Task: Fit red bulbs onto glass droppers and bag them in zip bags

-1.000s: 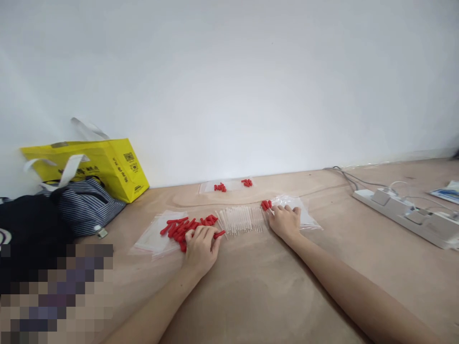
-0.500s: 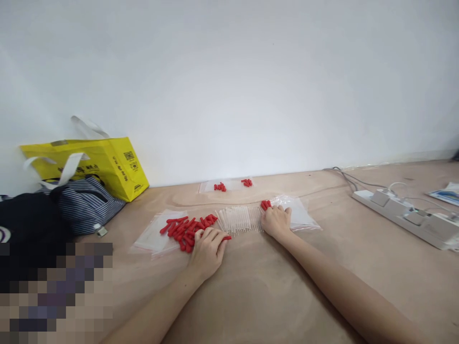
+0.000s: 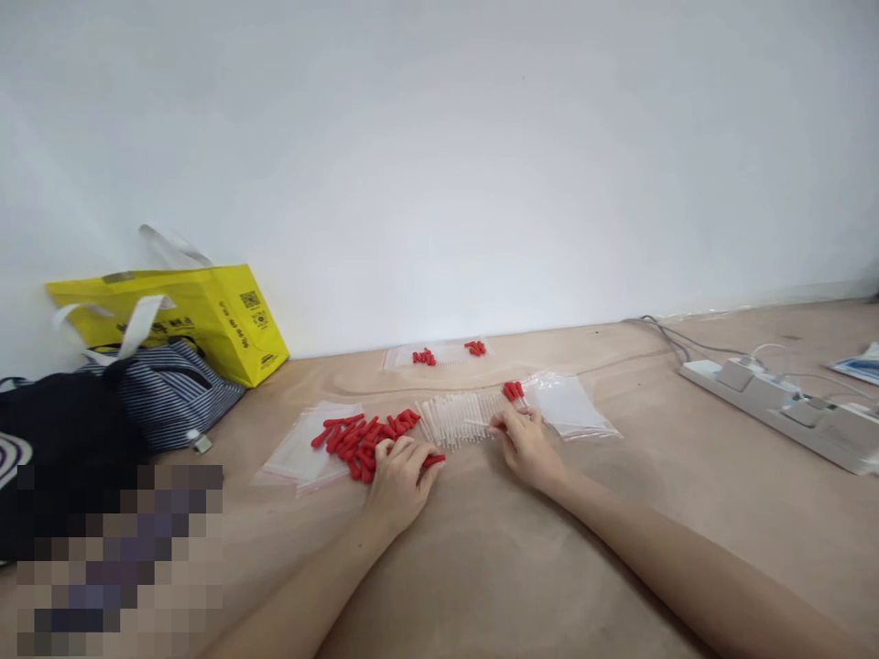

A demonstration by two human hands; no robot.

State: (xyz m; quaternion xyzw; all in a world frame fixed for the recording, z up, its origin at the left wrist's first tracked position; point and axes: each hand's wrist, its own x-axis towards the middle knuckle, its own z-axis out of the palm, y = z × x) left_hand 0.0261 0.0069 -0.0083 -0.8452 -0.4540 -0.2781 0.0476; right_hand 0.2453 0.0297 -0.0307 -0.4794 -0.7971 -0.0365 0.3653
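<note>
The left hand (image 3: 402, 480) pinches one red bulb (image 3: 435, 460) at the near edge of the pile of red bulbs (image 3: 352, 441). The right hand (image 3: 530, 450) pinches one thin tube (image 3: 476, 422), its free end pointing left over the row of tubes (image 3: 441, 416). The row lies on the table (image 3: 453, 558), between the hands. A small group of red bulbs (image 3: 513, 391) lies just beyond the right hand, beside the plastic bags (image 3: 567, 405).

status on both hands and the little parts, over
Left hand: gripping small red rubbery-looking bulb, partly hidden. Right hand: pinching thin whitish tube. Spread of similar tubes lies between and slightly beyond hands.
</note>
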